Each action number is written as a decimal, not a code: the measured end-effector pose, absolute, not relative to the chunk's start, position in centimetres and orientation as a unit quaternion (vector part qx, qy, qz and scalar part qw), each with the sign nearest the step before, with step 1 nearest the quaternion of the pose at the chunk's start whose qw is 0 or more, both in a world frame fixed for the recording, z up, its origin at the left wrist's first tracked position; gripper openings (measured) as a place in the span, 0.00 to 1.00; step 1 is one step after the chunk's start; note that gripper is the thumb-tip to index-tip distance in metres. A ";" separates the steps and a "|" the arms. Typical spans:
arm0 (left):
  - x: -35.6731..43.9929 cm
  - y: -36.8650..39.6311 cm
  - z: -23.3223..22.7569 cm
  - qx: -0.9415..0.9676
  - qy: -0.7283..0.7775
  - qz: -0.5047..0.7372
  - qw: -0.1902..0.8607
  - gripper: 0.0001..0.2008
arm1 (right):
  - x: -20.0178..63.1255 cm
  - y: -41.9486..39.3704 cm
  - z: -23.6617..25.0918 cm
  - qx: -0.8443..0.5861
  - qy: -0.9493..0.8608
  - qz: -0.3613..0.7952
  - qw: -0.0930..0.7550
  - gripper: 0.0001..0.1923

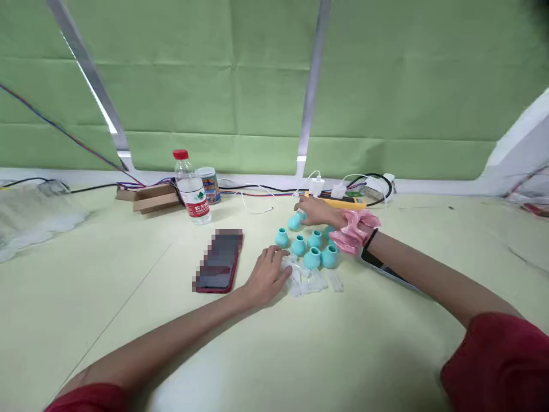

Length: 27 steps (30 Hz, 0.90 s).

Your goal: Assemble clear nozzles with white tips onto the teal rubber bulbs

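Observation:
Several small turquoise pots (312,258) with round bellies and narrow open necks stand close together on the table. Beyond them, my right hand (317,211) reaches over the back of the group, its fingers curled at a tilted turquoise pot (295,221). A pink scrunchie (354,230) circles that wrist, beside a dark bracelet. In front of the pots lies a loose heap of clear plastic pieces (306,283). My left hand (266,277) rests at the heap's left edge, thumb and fingers apart, with the fingertips touching or almost touching the pieces.
A phone (219,260) lies left of my left hand; another dark device (386,268) is partly under my right forearm. Farther back stand a water bottle (193,191), a can (209,184), a cardboard box (155,198) and a yellow power strip (338,200) with chargers and cables.

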<state>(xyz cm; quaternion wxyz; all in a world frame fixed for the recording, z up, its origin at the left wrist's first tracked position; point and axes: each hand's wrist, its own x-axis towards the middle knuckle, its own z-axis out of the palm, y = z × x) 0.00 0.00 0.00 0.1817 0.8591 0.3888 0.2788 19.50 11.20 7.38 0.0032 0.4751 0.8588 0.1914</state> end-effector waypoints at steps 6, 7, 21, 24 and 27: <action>-0.5 -0.6 0.6 0.854 0.384 0.293 0.195 0.14 | 19.3 10.3 7.4 0.472 0.855 0.213 -0.026 0.10; -0.5 -0.8 0.7 0.851 0.386 0.298 0.195 0.13 | 19.3 10.2 7.7 0.472 0.853 0.221 -0.038 0.08; -3.1 -6.0 2.8 0.799 0.314 0.424 0.289 0.18 | 16.5 -5.1 5.4 0.229 0.869 0.327 -0.294 0.09; -3.0 -6.1 1.7 0.766 0.363 0.427 0.316 0.09 | 16.4 -5.0 3.5 0.236 0.869 0.309 -0.307 0.11; -3.1 -6.0 1.0 0.750 0.374 0.449 0.309 0.07 | 16.9 -3.8 2.5 0.260 0.880 0.271 -0.292 0.13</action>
